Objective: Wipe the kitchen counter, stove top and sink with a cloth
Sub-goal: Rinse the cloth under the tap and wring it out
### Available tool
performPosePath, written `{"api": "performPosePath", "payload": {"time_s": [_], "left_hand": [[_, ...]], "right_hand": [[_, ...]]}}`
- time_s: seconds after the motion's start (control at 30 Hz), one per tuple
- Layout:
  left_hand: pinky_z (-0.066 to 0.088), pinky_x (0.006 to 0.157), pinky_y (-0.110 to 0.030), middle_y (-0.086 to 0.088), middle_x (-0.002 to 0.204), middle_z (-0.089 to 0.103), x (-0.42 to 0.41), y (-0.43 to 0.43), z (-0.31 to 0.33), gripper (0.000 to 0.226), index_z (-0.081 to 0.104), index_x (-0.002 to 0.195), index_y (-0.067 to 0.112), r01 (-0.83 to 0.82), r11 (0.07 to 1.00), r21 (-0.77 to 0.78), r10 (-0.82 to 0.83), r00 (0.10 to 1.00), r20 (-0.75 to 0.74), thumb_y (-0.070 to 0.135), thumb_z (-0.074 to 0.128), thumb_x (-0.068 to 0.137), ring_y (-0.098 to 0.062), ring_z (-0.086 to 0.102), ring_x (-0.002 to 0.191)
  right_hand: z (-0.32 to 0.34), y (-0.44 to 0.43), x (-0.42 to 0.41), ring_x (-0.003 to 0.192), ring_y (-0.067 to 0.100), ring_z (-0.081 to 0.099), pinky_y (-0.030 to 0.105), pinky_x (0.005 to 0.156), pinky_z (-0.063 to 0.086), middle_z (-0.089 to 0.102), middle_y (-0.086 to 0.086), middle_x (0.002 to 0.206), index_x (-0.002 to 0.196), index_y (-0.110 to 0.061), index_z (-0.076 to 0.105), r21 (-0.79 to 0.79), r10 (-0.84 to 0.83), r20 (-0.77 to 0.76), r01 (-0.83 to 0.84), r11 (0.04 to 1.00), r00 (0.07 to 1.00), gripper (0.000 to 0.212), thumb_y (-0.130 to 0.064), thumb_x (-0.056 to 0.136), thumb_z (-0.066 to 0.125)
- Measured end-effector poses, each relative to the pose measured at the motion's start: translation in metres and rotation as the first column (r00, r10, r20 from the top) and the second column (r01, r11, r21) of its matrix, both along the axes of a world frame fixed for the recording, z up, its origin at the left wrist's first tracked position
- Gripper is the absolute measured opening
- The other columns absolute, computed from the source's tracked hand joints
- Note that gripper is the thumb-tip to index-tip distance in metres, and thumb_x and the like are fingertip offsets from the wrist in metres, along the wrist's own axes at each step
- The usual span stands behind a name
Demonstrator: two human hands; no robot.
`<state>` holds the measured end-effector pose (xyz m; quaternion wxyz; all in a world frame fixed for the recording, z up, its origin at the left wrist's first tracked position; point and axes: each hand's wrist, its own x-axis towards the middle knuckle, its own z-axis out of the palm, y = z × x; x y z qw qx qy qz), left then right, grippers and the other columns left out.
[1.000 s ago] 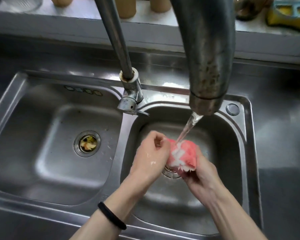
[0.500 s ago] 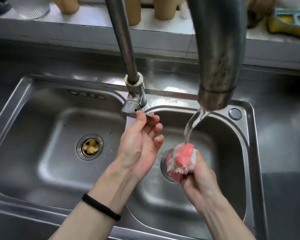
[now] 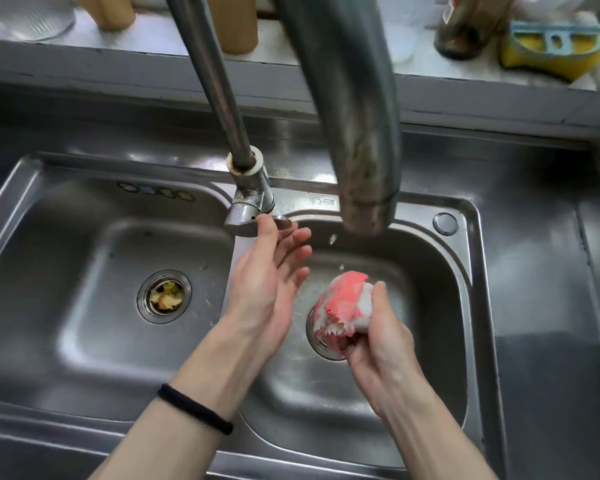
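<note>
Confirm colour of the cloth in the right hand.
The cloth is pink-red with white patches; head view.

The left hand (image 3: 267, 282) is up at the faucet lever (image 3: 246, 220), thumb against it, fingers (image 3: 291, 237) straight and spread. The right hand (image 3: 378, 337) sits low over the right basin of the double sink (image 3: 480, 306), gripping a balled pink-and-white cloth (image 3: 343, 303) just above the drain. A few drops (image 3: 332, 239) hang under the big spout (image 3: 361, 133). Food scraps sit in the left basin's strainer (image 3: 164, 296). A black hair band (image 3: 194, 414) circles the left wrist.
</note>
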<state>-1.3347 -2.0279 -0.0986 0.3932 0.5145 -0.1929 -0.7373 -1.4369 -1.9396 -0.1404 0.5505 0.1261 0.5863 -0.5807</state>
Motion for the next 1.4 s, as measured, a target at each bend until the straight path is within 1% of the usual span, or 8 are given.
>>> {"api": "performPosePath", "payload": {"time_s": [0.1, 0.23, 0.43, 0.67, 0.8, 1.03, 1.2, 1.4], "left_hand": [[0.053, 0.078, -0.022, 0.005, 0.102, 0.076, 0.016, 0.024, -0.017, 0.024, 0.071, 0.107, 0.022, 0.282, 0.955, -0.09, -0.262, 0.947, 0.185, 0.036, 0.073, 0.087, -0.004, 0.07, 0.09], [0.058, 0.084, -0.034, -0.014, 0.115, 0.073, 0.017, 0.058, -0.037, 0.051, 0.072, 0.119, 0.022, 0.507, 0.862, 0.011, -0.506, 0.859, 0.078, 0.045, 0.081, 0.074, -0.015, 0.069, 0.096], [0.057, 0.058, -0.029, -0.012, 0.09, 0.077, 0.009, 0.057, -0.06, 0.014, 0.074, 0.104, 0.011, 0.366, 0.918, 0.156, -0.388, 0.91, 0.148, 0.012, 0.06, 0.102, -0.018, 0.072, 0.069], [0.061, 0.069, -0.026, -0.015, 0.093, 0.08, 0.01, 0.042, -0.072, 0.03, 0.074, 0.098, 0.003, 0.193, 0.976, 0.104, -0.219, 0.877, 0.427, 0.002, 0.044, 0.101, -0.023, 0.075, 0.087], [0.055, 0.064, -0.038, -0.02, 0.087, 0.072, 0.011, 0.038, -0.073, 0.03, 0.066, 0.093, 0.001, 0.308, 0.949, 0.062, -0.284, 0.757, 0.588, 0.016, 0.043, 0.105, -0.024, 0.066, 0.076], [0.045, 0.053, -0.025, -0.014, 0.09, 0.073, -0.005, 0.051, -0.064, 0.033, 0.079, 0.105, 0.004, 0.393, 0.841, 0.371, -0.443, 0.895, 0.056, 0.006, 0.049, 0.093, -0.027, 0.066, 0.076], [0.057, 0.073, -0.032, -0.004, 0.081, 0.076, 0.01, 0.048, -0.068, 0.019, 0.07, 0.097, 0.007, 0.328, 0.939, 0.107, -0.335, 0.792, 0.511, -0.002, 0.055, 0.091, -0.018, 0.07, 0.076], [0.057, 0.084, -0.037, 0.001, 0.091, 0.076, 0.016, 0.057, -0.041, 0.013, 0.069, 0.099, 0.019, 0.684, 0.708, -0.177, -0.454, 0.633, 0.628, 0.019, 0.064, 0.088, -0.016, 0.072, 0.087]], "right_hand": [[0.005, 0.006, 0.0, 0.055, 0.022, 0.063, 0.029, 0.054, 0.048, 0.066, 0.011, 0.062, 0.074, -0.008, 0.077, -0.069, 0.155, -0.123, -0.164, 0.984, 0.98, 0.054, -0.045, 0.105, 0.053], [0.011, 0.016, 0.001, 0.078, 0.03, 0.062, 0.039, 0.062, 0.05, 0.071, 0.028, 0.09, 0.096, -0.005, 0.074, -0.077, 0.316, -0.266, -0.347, 0.935, 0.911, 0.022, -0.025, 0.1, 0.067], [0.027, 0.031, -0.011, 0.087, 0.037, 0.075, 0.058, 0.081, 0.061, 0.078, 0.012, 0.089, 0.102, -0.009, 0.068, 0.056, 0.386, -0.529, -0.422, 0.905, 0.756, 0.009, -0.004, 0.095, 0.067], [0.033, 0.05, -0.022, 0.074, 0.014, 0.072, 0.037, 0.068, 0.057, 0.077, -0.005, 0.081, 0.093, -0.03, 0.075, 0.19, 0.505, -0.674, -0.535, 0.823, 0.539, 0.02, -0.014, 0.095, 0.063], [0.031, 0.055, -0.024, 0.063, 0.004, 0.064, 0.027, 0.061, 0.044, 0.075, -0.008, 0.077, 0.093, -0.031, 0.076, 0.203, 0.509, -0.628, -0.507, 0.838, 0.589, 0.024, -0.018, 0.099, 0.056], [0.037, 0.049, -0.01, 0.063, 0.013, 0.072, 0.024, 0.056, 0.055, 0.077, -0.005, 0.076, 0.093, -0.027, 0.075, 0.113, 0.471, -0.608, -0.518, 0.848, 0.639, 0.025, -0.013, 0.102, 0.056], [0.021, 0.053, -0.032, 0.083, 0.029, 0.071, 0.044, 0.079, 0.058, 0.076, 0.001, 0.081, 0.092, -0.024, 0.074, 0.478, 0.657, -0.61, -0.455, 0.751, 0.443, 0.014, -0.03, 0.094, 0.061], [0.012, 0.048, -0.012, 0.058, 0.02, 0.065, 0.037, 0.056, 0.058, 0.073, 0.013, 0.074, 0.098, 0.001, 0.072, 0.195, 0.304, -0.259, -0.258, 0.946, 0.917, 0.021, -0.017, 0.103, 0.061]]}}
